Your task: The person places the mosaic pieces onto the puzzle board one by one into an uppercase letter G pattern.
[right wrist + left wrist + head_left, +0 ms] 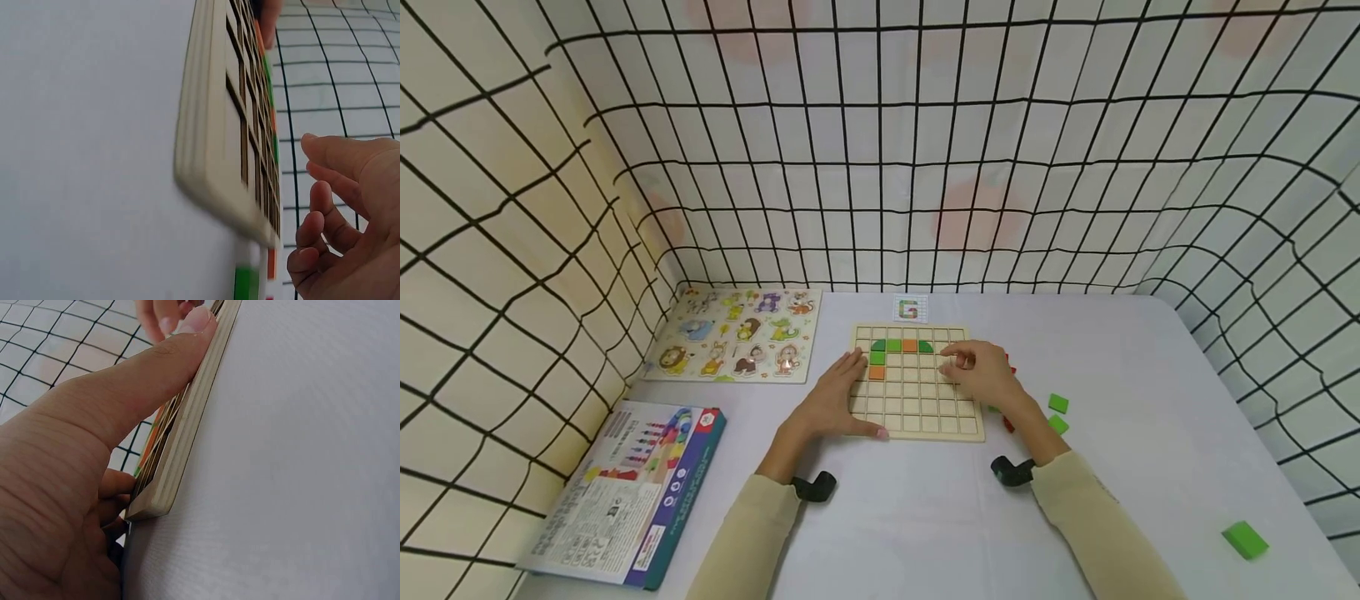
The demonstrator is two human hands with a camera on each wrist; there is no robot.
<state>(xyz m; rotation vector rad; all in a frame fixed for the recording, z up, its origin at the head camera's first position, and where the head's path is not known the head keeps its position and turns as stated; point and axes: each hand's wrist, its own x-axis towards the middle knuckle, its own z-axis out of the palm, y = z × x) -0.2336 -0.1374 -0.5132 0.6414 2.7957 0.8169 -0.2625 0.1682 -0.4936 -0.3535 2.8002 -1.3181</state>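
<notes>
A wooden grid board [917,408] lies on the white table. Along its upper rows runs a line of pieces: a green rounded piece [878,344], a green square [893,345], an orange square [910,346] and another green rounded piece [926,347]. Below the left end sit a green square [877,358] and an orange square [876,372]. My left hand [829,402] rests at the board's near left corner, thumb on the front edge, fingers along the left side. Over the right edge hovers my right hand [988,377], fingers loosely bent; no piece shows between them.
A small card with a coloured G [910,309] lies behind the board. Loose green squares [1058,403] and partly hidden red pieces [1009,424] are beside my right wrist. A green block [1245,540], an animal puzzle [805,358] and a box [625,492] lie farther out. Black netting [880,162] surrounds the table.
</notes>
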